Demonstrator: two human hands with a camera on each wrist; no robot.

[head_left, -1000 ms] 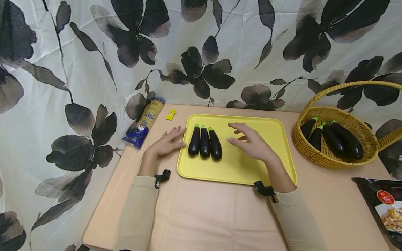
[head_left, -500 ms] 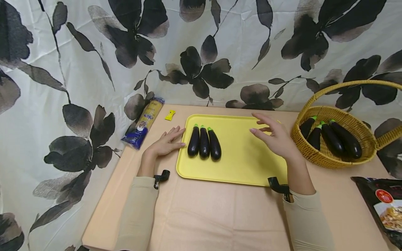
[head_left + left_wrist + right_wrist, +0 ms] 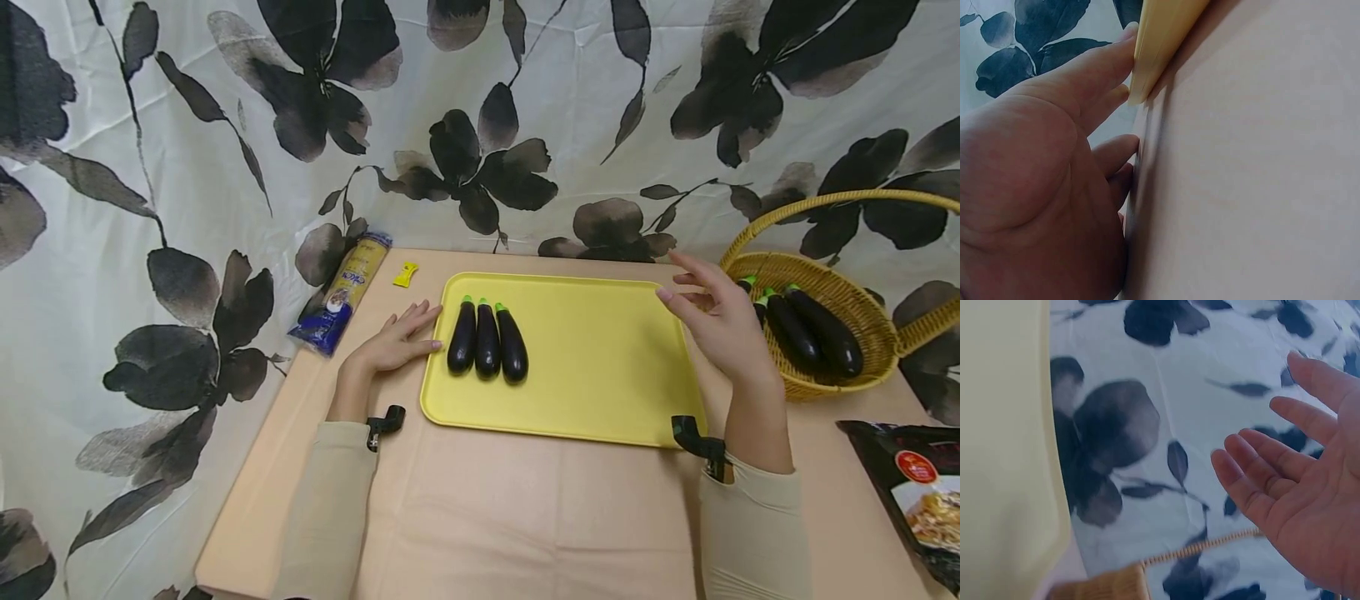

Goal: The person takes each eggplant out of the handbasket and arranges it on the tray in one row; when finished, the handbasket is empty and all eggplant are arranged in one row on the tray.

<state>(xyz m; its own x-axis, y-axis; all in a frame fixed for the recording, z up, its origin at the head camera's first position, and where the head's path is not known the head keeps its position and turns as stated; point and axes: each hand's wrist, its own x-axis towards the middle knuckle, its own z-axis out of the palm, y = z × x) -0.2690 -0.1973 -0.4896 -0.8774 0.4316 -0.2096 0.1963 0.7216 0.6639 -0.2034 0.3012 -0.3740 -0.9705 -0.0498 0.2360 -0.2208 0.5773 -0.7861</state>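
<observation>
Three dark eggplants (image 3: 488, 342) with green stem ends lie side by side on the left part of a yellow tray (image 3: 600, 358). At the tray's left edge rests my left hand (image 3: 393, 340), fingers spread and relaxed; in the left wrist view its thumb and fingers touch the tray's rim (image 3: 1160, 47). My right hand (image 3: 723, 325) is raised between the tray's right edge and a wicker basket (image 3: 888, 304), overlapping the basket's left side in the head view. Nothing is in it; the right wrist view shows its loosely bent fingers (image 3: 1254, 447). Several more eggplants (image 3: 828, 333) lie inside the basket, partly hidden by that hand.
A blue and yellow packet (image 3: 343, 296) and a small yellow wrapped piece (image 3: 405, 274) lie at the back left. A black food bag (image 3: 911, 492) lies at the right. The basket's tall handle (image 3: 840, 200) arches over it. Floral cloth (image 3: 577, 108) hangs behind the table.
My right hand has moved right, from over the tray beside the three eggplants to the near side of the basket. The left hand stays at the tray's edge.
</observation>
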